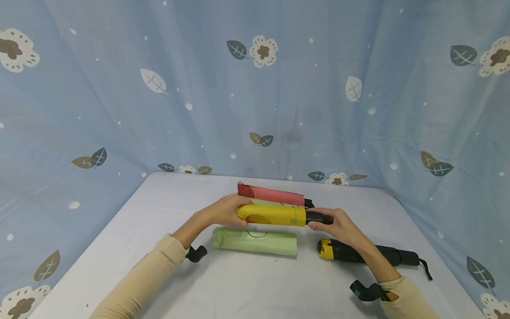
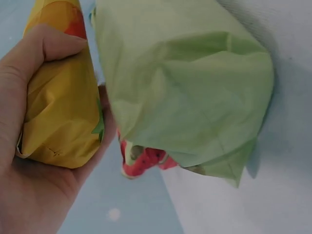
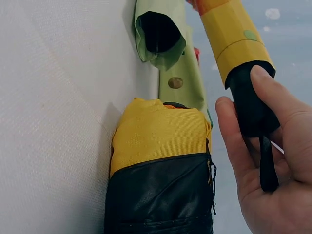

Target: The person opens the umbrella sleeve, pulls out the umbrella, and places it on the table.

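A folded yellow umbrella (image 1: 272, 215) in a fabric sleeve is held level above the table by both hands. The left hand (image 1: 228, 210) grips its closed left end, thumb across the fabric in the left wrist view. At the other end, the right hand (image 1: 338, 225) pinches the black handle (image 3: 251, 102) between thumb and fingers; a black strap (image 3: 266, 165) hangs against the palm. Below the yellow umbrella lies a light green sleeve-like roll (image 1: 255, 242), its right end dark inside. Behind are a red folded umbrella (image 1: 275, 195) and another green roll (image 1: 275, 202), partly hidden.
A black and yellow folded umbrella (image 1: 382, 253) with a wrist strap lies at the right, partly behind the right forearm. The white-covered table (image 1: 255, 288) is bordered by a blue patterned curtain (image 1: 255, 97) at the back and sides.
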Demonstrator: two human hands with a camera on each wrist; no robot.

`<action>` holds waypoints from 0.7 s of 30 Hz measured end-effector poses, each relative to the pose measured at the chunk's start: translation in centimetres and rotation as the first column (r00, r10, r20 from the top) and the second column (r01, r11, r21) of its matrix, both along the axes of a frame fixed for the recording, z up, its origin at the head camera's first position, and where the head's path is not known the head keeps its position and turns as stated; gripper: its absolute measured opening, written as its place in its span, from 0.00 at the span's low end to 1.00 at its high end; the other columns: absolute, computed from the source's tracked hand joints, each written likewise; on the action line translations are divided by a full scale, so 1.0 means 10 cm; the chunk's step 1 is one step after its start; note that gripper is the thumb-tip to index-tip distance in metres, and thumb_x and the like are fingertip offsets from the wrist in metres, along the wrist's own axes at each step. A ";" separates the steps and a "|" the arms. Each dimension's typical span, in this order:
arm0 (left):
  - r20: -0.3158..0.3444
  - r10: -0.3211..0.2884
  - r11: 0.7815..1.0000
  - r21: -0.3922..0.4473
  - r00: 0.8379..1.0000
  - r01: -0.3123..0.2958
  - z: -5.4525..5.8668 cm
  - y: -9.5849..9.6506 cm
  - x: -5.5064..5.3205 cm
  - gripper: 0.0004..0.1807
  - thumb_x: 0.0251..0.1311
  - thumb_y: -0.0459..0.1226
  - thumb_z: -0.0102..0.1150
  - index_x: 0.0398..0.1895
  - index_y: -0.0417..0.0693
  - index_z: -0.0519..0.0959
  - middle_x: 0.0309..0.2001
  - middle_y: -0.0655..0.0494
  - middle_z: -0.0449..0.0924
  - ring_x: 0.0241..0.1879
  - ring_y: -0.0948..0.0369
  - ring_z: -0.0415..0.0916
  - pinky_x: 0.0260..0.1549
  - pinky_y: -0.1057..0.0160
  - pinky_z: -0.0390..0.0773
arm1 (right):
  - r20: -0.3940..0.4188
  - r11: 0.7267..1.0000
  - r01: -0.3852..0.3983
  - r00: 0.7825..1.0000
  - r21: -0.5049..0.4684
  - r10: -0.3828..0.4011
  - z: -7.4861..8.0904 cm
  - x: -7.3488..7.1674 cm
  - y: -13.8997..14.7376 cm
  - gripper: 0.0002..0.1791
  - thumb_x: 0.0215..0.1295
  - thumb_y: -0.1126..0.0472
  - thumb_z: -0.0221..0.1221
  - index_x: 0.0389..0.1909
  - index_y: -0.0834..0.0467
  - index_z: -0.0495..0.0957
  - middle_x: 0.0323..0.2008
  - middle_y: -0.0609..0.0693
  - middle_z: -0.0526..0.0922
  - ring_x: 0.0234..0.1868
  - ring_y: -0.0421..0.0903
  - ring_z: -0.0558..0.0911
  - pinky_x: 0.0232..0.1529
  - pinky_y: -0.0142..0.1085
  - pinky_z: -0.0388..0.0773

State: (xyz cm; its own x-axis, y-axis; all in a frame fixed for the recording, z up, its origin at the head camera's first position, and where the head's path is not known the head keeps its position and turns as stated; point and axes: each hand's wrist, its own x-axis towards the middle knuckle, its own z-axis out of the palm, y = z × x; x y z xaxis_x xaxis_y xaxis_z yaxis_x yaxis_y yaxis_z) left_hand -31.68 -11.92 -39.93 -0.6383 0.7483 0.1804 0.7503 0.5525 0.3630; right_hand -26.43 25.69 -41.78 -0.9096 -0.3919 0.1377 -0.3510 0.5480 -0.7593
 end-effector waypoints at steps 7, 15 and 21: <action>0.110 -0.020 0.995 0.096 0.994 0.010 0.00 -0.02 0.00 0.21 0.50 0.50 0.73 0.48 0.59 0.81 0.33 0.68 0.79 0.26 0.68 0.69 0.26 0.71 0.69 | 0.067 0.997 -0.032 0.997 -0.076 0.037 -0.03 -0.02 0.02 0.29 0.63 0.53 0.65 0.65 0.55 0.74 0.41 0.54 0.89 0.38 0.48 0.87 0.43 0.31 0.83; 0.146 -0.025 0.989 0.147 0.989 0.003 0.01 -0.02 -0.02 0.26 0.50 0.54 0.73 0.53 0.59 0.81 0.35 0.69 0.81 0.28 0.67 0.71 0.27 0.70 0.72 | 0.074 0.998 0.000 0.997 -0.068 0.005 -0.03 -0.01 0.02 0.29 0.60 0.52 0.68 0.63 0.53 0.76 0.43 0.54 0.88 0.34 0.45 0.85 0.40 0.40 0.84; 0.170 -0.030 0.989 0.147 0.985 0.005 0.00 -0.02 -0.04 0.27 0.50 0.54 0.73 0.53 0.60 0.81 0.37 0.68 0.81 0.29 0.66 0.71 0.28 0.69 0.73 | 0.088 0.995 0.001 0.996 -0.099 0.008 -0.02 -0.01 0.01 0.29 0.62 0.53 0.67 0.63 0.57 0.75 0.36 0.53 0.90 0.36 0.45 0.88 0.42 0.33 0.83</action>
